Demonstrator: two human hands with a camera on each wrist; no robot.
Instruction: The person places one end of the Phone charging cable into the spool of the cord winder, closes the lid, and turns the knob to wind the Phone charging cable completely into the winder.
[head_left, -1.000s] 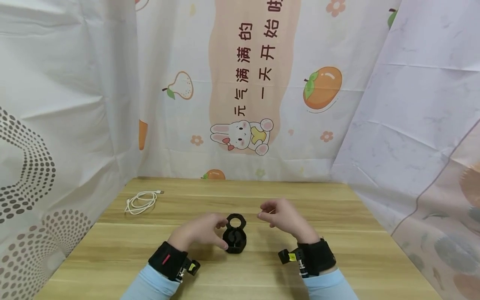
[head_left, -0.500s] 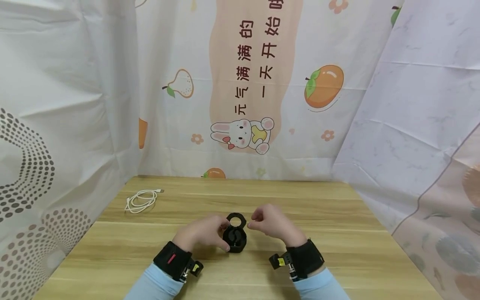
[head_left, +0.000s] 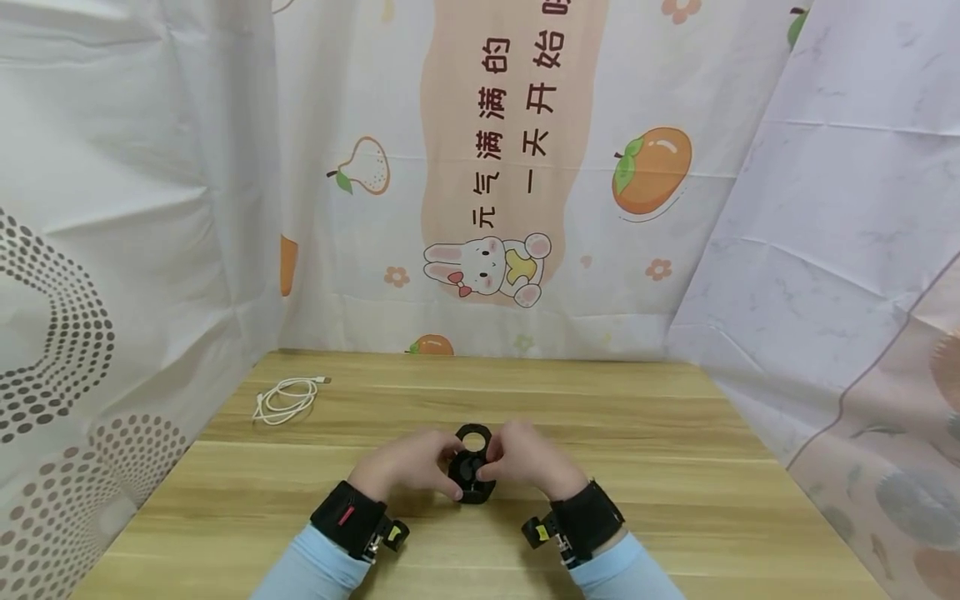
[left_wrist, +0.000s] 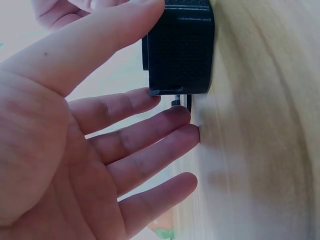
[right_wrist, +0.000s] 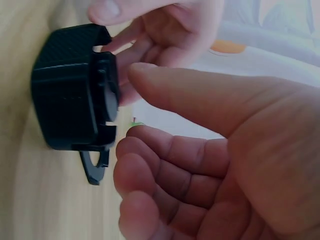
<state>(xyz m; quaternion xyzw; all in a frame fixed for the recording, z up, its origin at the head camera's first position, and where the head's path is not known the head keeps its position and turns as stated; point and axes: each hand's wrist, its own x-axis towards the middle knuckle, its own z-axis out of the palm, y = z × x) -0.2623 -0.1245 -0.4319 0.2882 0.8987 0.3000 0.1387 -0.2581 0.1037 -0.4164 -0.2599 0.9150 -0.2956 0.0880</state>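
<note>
A small black eight-sided case (head_left: 474, 492) stands on the table with its ring-shaped lid (head_left: 474, 428) swung back, a wide round hole through it. Inside sits a dark rounded piece (right_wrist: 111, 95), its top showing above the rim. My left hand (head_left: 408, 462) holds the case from the left: the thumb lies at the near edge, the index fingertip at the hinge end, the other fingers spread loosely. From the right, my right hand (head_left: 528, 458) reaches over the case. Its thumb tip points at the rounded piece, and its bent fingers have nothing between them.
A coiled white USB cable (head_left: 288, 400) lies at the table's back left. The wooden table (head_left: 637, 433) meets printed cloth (head_left: 360, 267) at the back and sides. Each wrist wears a black strap with a small camera.
My right hand has moved left and slightly down, from apart on the right to over the case. The left hand stays at the case, and the cable has not moved.
</note>
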